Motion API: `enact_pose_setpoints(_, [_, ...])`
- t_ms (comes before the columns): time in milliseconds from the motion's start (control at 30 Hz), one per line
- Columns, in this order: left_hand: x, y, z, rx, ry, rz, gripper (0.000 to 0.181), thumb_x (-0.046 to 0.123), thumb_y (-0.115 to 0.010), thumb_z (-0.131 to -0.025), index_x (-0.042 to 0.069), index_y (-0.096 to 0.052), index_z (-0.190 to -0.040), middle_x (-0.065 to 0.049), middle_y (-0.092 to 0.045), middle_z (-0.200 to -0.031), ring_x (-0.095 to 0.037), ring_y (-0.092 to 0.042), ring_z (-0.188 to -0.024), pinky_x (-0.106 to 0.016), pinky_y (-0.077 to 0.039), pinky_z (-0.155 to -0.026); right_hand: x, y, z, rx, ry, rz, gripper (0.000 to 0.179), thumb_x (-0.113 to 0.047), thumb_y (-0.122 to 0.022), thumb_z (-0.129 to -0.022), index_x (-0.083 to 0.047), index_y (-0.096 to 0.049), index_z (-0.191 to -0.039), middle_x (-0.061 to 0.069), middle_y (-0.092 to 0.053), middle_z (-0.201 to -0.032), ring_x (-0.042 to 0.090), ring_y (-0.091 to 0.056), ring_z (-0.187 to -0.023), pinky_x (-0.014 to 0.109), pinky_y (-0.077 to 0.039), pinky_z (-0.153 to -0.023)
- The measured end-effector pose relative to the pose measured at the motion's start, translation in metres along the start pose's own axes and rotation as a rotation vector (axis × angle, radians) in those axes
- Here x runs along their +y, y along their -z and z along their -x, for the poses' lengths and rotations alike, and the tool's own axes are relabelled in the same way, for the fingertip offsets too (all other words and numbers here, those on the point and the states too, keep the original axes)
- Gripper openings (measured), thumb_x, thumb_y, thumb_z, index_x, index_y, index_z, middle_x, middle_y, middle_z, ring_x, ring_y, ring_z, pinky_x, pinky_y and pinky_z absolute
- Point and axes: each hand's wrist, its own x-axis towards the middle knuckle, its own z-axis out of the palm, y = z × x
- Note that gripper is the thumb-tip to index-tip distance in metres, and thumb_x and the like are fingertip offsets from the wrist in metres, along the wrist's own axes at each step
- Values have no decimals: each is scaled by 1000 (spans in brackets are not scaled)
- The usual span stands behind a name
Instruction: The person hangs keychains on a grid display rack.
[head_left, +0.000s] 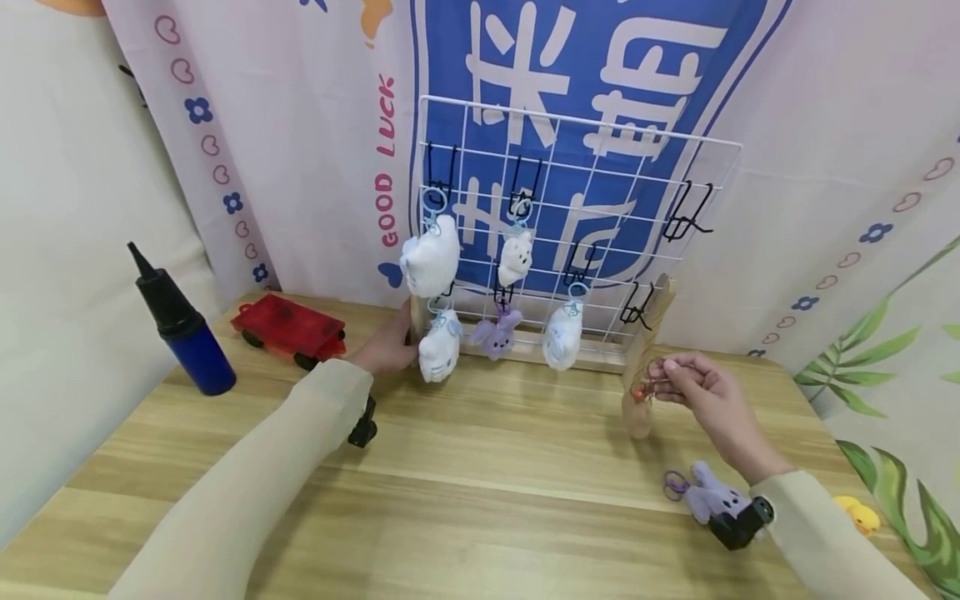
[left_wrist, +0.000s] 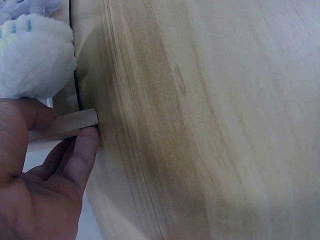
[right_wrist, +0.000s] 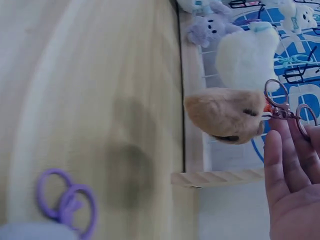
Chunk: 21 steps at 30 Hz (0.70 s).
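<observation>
A white wire grid rack (head_left: 577,167) on a wooden base (head_left: 555,357) stands on the table, with plush keychains hanging from its black hooks. My left hand (head_left: 386,343) is at the rack's left end; in the left wrist view its thumb and fingers pinch a wooden bar (left_wrist: 75,122). Beside that hand hang a white plush keychain (head_left: 439,346) and a larger white plush (head_left: 432,258). With my right hand (head_left: 697,387) I hold a tan plush keychain (right_wrist: 225,114) by its metal ring (right_wrist: 306,120). It dangles near the rack's right end.
A purple plush keychain (head_left: 708,493) lies on the table below my right wrist. Free black hooks (head_left: 684,218) show on the grid's right side. At left are a red toy cart (head_left: 288,327) and a blue-black pump (head_left: 187,329). A yellow duck (head_left: 858,515) sits far right.
</observation>
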Motion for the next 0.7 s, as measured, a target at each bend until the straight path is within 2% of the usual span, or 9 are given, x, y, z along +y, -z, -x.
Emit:
enact_pose_setpoints(333, [1, 0, -4, 2, 4, 4, 91, 5, -60, -96, 8, -3, -167, -27, -28, -169, -47, -39, -151, -64, -31, -126, -14, -6, -28, 155, 98, -2, 15, -17, -60, -106, -6, -66, -114, -11, -79, -100, 1, -76, -88, 18, -62, -80])
enact_pose_setpoints(467, [1, 1, -4, 3, -5, 3, 91, 5, -59, -96, 8, -2, -167, -27, -27, -170, -48, -37, -152, -64, -29, -126, -15, -10, -35, 187, 68, 41, 20, -20, -59, -106, -3, -63, -117, -14, -78, -100, 0, -75, -89, 17, -62, -81])
enact_pose_setpoints(700, [-1, 0, -3, 2, -10, -11, 95, 6, -60, -96, 9, 2, -168, -28, -26, -170, -49, -36, -153, -64, -28, -126, -11, -15, -41, 200, -35, 137, 22, -18, -51, -110, 0, -60, -119, -24, -74, -94, -5, -72, -89, 16, -62, -81])
